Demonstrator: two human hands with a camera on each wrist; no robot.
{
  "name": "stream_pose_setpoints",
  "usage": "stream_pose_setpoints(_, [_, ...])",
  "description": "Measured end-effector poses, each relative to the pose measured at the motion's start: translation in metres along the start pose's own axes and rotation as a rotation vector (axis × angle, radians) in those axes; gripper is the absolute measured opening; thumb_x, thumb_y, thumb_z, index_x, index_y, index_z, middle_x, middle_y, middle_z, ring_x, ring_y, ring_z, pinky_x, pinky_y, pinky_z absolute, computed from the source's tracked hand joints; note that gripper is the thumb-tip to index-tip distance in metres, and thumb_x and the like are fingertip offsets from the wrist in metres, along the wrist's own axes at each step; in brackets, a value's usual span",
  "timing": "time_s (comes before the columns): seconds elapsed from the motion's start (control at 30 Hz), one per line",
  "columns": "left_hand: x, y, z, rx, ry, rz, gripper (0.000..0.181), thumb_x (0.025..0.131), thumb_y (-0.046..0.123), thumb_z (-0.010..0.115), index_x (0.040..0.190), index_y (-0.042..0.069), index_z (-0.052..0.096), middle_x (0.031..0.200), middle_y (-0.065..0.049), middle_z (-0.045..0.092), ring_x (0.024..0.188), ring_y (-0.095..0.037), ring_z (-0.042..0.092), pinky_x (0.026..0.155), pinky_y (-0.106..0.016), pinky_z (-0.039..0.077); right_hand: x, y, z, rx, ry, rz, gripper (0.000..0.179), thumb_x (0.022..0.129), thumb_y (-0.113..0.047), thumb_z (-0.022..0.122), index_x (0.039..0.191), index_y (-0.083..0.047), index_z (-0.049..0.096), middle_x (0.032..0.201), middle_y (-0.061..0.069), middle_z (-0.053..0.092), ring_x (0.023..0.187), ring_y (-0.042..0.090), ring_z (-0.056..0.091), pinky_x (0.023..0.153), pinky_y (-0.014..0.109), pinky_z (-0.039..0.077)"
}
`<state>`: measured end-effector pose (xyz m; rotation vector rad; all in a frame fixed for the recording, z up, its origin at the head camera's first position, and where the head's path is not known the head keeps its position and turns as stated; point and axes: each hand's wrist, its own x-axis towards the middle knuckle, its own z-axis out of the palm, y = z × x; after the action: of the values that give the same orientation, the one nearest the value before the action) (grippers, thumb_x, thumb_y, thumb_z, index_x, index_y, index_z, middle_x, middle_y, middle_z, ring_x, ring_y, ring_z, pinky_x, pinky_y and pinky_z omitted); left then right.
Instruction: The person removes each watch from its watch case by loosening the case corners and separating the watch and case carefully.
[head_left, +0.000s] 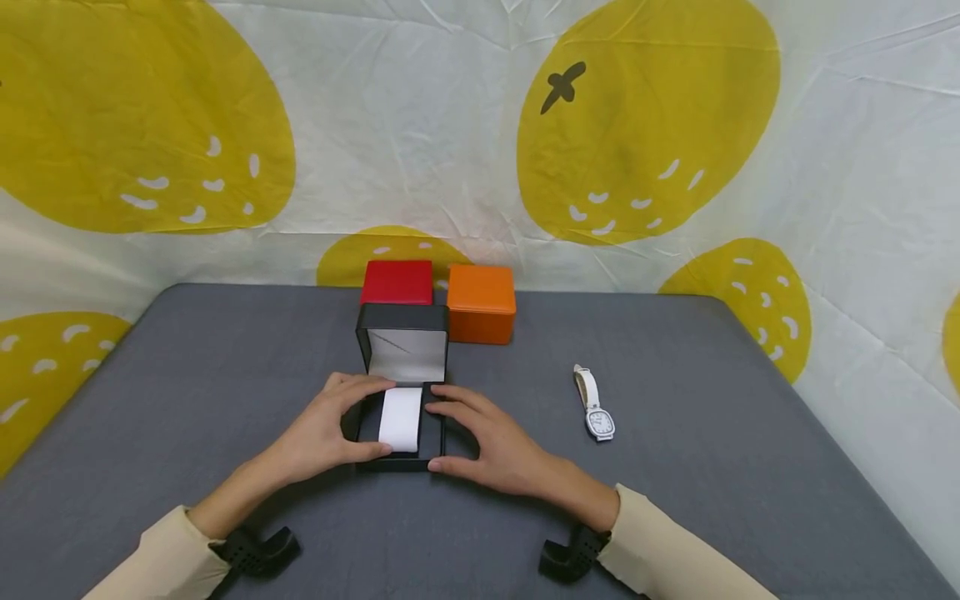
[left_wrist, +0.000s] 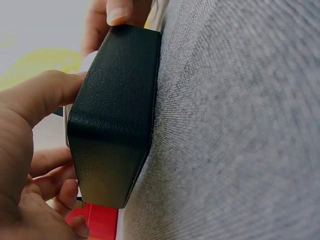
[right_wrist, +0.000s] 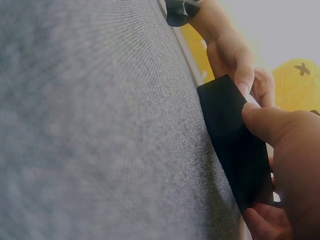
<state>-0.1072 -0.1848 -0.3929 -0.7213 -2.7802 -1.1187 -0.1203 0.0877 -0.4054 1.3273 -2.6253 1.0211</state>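
A black watch box [head_left: 437, 425] stands on the table with its lid [head_left: 407, 354] raised, showing a light grey lining. Inside its base lies a white watch cushion [head_left: 401, 419]. My left hand [head_left: 324, 435] reaches in from the left and grips the cushion, thumb at the near end and fingers at the far end. From the right, my right hand [head_left: 495, 442] holds the box, its thumb at the near right corner and its fingertips by the far right inner edge. The left wrist view shows the box's dark side wall [left_wrist: 112, 95] below the left thumb.
Behind the open lid stand a red box [head_left: 397, 282] and an orange box [head_left: 482, 304]. A white wristwatch [head_left: 598, 421] lies on the grey table [head_left: 712, 483], right of the right hand. A white cloth with yellow fruit shapes hangs behind the table.
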Motion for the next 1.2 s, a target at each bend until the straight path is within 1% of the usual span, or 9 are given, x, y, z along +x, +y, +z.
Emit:
stream_pose_setpoints(0.2, [-0.0004, 0.0013, 0.0012, -0.004, 0.012, 0.012, 0.070, 0.069, 0.026, 0.085, 0.132, 0.011, 0.057, 0.132, -0.008, 0.052, 0.108, -0.019, 0.039, 0.086, -0.050, 0.043, 0.0005, -0.0003, -0.0002, -0.008, -0.006, -0.005, 0.063, 0.086, -0.046, 0.068, 0.139, -0.018, 0.049, 0.150, -0.002, 0.033, 0.134, 0.014, 0.033, 0.106, 0.040, 0.034])
stream_pose_setpoints(0.33, [-0.0002, 0.0005, 0.0034, 0.012, 0.026, 0.033, 0.069, 0.070, 0.024, 0.084, 0.131, 0.009, 0.057, 0.132, -0.007, 0.049, 0.106, -0.019, 0.037, 0.085, -0.048, 0.042, 0.0004, -0.0003, -0.0005, -0.009, -0.019, 0.001, 0.063, 0.086, -0.046, 0.068, 0.139, -0.018, 0.049, 0.151, -0.003, 0.032, 0.134, 0.013, 0.032, 0.106, 0.039, 0.034])
stream_pose_setpoints(0.53, [0.0011, -0.0011, 0.0062, 0.043, 0.026, 0.041, 0.066, 0.072, 0.025, 0.083, 0.130, 0.008, 0.057, 0.128, -0.005, 0.043, 0.105, -0.020, 0.034, 0.084, -0.044, 0.040, -0.0001, 0.0001, -0.0011, 0.000, -0.035, 0.013, 0.063, 0.087, -0.047, 0.067, 0.140, -0.019, 0.047, 0.151, -0.003, 0.031, 0.135, 0.013, 0.032, 0.106, 0.040, 0.034])
stream_pose_setpoints(0.83, [0.0016, -0.0021, 0.0082, 0.082, 0.030, 0.060, 0.061, 0.075, 0.028, 0.080, 0.129, 0.008, 0.059, 0.124, -0.004, 0.043, 0.101, -0.021, 0.034, 0.081, -0.042, 0.039, -0.0001, -0.0010, -0.0024, 0.008, -0.045, 0.022, 0.064, 0.087, -0.046, 0.067, 0.141, -0.018, 0.047, 0.152, -0.004, 0.030, 0.134, 0.012, 0.032, 0.106, 0.039, 0.034])
stream_pose_setpoints(1.07, [0.0011, 0.0008, 0.0071, 0.097, 0.003, 0.036, 0.062, 0.076, 0.028, 0.079, 0.130, 0.006, 0.058, 0.125, -0.006, 0.041, 0.102, -0.023, 0.033, 0.082, -0.042, 0.038, -0.0002, -0.0011, -0.0021, 0.002, -0.037, 0.010, 0.063, 0.087, -0.046, 0.066, 0.140, -0.017, 0.048, 0.151, -0.003, 0.031, 0.135, 0.013, 0.033, 0.106, 0.039, 0.034])
stream_pose_setpoints(1.2, [0.0005, 0.0017, 0.0063, 0.079, -0.008, 0.021, 0.063, 0.077, 0.029, 0.079, 0.132, 0.006, 0.056, 0.126, -0.007, 0.040, 0.106, -0.026, 0.034, 0.085, -0.046, 0.037, -0.0001, -0.0011, -0.0020, 0.000, -0.032, -0.001, 0.063, 0.087, -0.046, 0.067, 0.140, -0.017, 0.048, 0.151, -0.002, 0.031, 0.134, 0.014, 0.033, 0.105, 0.040, 0.035])
